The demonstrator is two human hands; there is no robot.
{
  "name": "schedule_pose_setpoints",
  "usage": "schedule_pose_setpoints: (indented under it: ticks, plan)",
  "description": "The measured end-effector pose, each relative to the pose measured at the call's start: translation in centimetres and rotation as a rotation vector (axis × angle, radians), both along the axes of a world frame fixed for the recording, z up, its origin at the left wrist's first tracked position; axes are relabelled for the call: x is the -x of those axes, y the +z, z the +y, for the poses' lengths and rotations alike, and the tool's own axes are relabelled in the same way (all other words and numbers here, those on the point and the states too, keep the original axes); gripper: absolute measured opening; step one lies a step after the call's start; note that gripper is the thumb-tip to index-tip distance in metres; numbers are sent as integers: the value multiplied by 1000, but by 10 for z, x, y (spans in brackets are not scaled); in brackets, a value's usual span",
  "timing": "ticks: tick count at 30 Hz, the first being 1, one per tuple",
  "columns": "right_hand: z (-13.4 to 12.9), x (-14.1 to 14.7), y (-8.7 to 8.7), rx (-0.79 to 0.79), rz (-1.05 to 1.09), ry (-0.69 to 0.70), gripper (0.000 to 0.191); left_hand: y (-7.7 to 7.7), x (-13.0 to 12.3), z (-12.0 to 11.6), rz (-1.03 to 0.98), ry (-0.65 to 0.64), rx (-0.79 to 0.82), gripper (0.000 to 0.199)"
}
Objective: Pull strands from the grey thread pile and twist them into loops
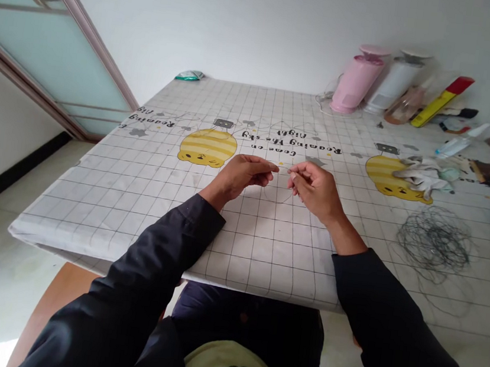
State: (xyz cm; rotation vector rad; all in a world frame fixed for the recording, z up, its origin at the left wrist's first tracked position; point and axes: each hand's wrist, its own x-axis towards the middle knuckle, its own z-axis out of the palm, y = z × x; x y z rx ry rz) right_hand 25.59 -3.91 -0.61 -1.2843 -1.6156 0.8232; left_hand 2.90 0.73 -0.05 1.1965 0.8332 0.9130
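Note:
Both hands are raised a little over the middle of a table with a white checked cloth (158, 196). The fingertips of my left hand (248, 175) are pinched on a thin thread or wire, hard to make out. Facing it across a small gap, my right hand (313, 189) pinches the same kind of fine strand between thumb and forefinger. A faint loop of the strand (281, 202) hangs below and between the hands. Off to the right lies a loose tangle of dark thin wire (437, 240) on the cloth.
At the back right stand a pink cylinder device (358, 84), a white one (393, 85), a bottle (406, 105) and a yellow-red box (442, 103). A crumpled cloth (427, 176) lies nearer. A green packet (189, 75) is at the back left corner.

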Motion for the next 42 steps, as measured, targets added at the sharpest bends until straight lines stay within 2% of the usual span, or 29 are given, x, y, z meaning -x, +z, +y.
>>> schedule_pose_setpoints:
  ticks: [8, 14, 18, 23, 27, 32, 34, 38, 42]
  plan:
    - [-5, 5, -9, -141, -205, -137, 16, -1, 1, 3, -8, -99, 82, 25]
    - [-5, 6, -13, -86, -266, -170, 20, -4, -3, 3, -32, -122, 133, 21]
    - [-4, 6, -15, -142, -283, -184, 14, -6, -8, 1, -60, -150, 139, 19]
    - [-1, 4, -19, -144, -338, -204, 11, -7, -11, -7, 55, -109, -39, 18]
    - [2, 2, -26, -224, -337, -233, 12, -7, -11, -10, 172, -61, -160, 25]
    - [3, 4, -31, -340, -369, -262, 13, -2, -8, -6, 25, -76, 7, 50]
    - [2, 5, -31, -399, -410, -278, 13, -1, -7, -4, -5, -82, 60, 52]
    - [0, 7, -30, -479, -476, -280, 15, -2, -6, -4, -21, -90, 54, 32]
    - [-1, 7, -31, -444, -506, -301, 17, -3, -8, -6, 0, -67, 1, 16]
